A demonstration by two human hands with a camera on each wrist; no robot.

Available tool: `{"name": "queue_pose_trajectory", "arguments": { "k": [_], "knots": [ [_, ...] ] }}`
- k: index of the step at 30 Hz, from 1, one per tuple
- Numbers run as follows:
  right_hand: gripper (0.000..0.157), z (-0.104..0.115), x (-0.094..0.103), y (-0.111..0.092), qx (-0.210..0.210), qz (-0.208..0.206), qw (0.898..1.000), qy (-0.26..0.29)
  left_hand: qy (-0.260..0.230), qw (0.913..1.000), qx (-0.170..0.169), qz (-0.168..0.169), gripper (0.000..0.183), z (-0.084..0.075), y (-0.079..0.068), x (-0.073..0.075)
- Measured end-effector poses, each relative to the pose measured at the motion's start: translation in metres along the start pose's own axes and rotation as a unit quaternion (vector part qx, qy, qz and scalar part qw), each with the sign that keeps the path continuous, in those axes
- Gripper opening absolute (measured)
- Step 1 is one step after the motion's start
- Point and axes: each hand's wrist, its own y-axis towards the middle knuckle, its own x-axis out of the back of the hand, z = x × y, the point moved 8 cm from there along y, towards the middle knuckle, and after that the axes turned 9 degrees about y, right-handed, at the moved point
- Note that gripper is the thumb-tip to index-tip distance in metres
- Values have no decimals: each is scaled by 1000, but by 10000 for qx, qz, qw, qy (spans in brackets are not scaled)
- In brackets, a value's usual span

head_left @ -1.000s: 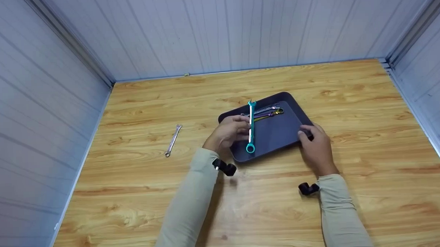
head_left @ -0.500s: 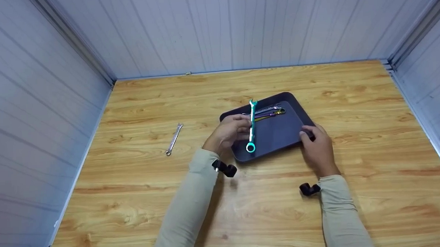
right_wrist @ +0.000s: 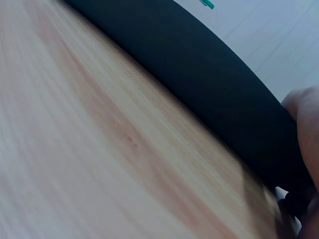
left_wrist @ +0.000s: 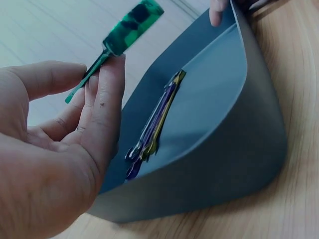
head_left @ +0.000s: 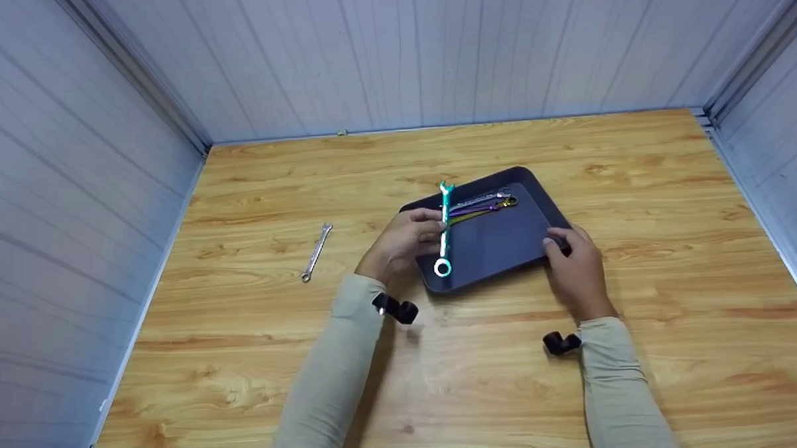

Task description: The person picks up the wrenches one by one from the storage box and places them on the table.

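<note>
Green wrench [head_left: 444, 242] in the left hand [head_left: 402, 240], pinched by thumb and fingers near mid-shaft, both ends projecting past the grip. Ring end points toward the person, forked end toward the back wall [head_left: 393, 58]. Held up in the air, over the left part of the tray [head_left: 495, 242] as seen from the head; the left wrist view has it above the rim. Palm well behind the shaft; contact looks to be at the fingertips.

Right hand [head_left: 578, 267] grips the tray at its near right corner, digits hooked over the rim. Only an edge of that hand shows from its own wrist, plus a scrap of green past the tray's dark wall.

In the tray, toward its far left: silver wrench [head_left: 480, 198], purple wrench [head_left: 475, 210], yellow wrench [head_left: 472, 215], side by side in a close bunch, left ends partly behind the left hand.

Loose wrench [head_left: 316, 253], silver, on the wooden table [head_left: 243, 335], left of the left hand, well apart from the tray.
</note>
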Motion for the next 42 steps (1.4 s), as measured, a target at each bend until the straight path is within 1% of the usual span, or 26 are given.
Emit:
{"name": "queue_pose_trajectory", "arguments": {
  "k": [2,4,9,12,14,17,20,25,29,32,39,42],
  "knots": [
    [39,1,0,0,94,-10,9999,-81,-45,10000,3,-23,31,1,-2,5],
    [39,1,0,1,80,-8,9999,-68,-94,9999,66,-77,35,3,-3,10],
    [40,-1,0,1,-28,7,10000,-3,19,9997,204,-161,29,6,-7,22],
    [40,-2,0,2,-90,2,10000,13,62,9997,181,-132,30,6,-10,25],
    [40,-2,1,1,-117,-7,9999,26,88,9998,171,-101,33,6,-11,27],
    [40,-3,0,1,-161,-4,9999,52,166,9998,65,-32,38,6,-12,29],
    [41,-4,0,0,-203,24,9998,79,249,9997,-54,4,38,6,-14,30],
    [42,-3,0,0,-210,38,9997,105,323,9994,-122,-101,35,4,-19,34],
    [42,-1,0,0,-106,71,9999,113,215,9994,-218,-138,36,4,-24,36],
    [43,1,1,0,-54,92,9999,102,-10,9995,-274,-166,34,5,-26,38],
    [45,-1,2,0,-194,116,9997,102,-496,9977,-301,-359,26,10,-29,44],
    [43,-2,2,1,-206,83,9997,106,-549,9972,-258,-443,26,11,-30,48]
  ]
}}
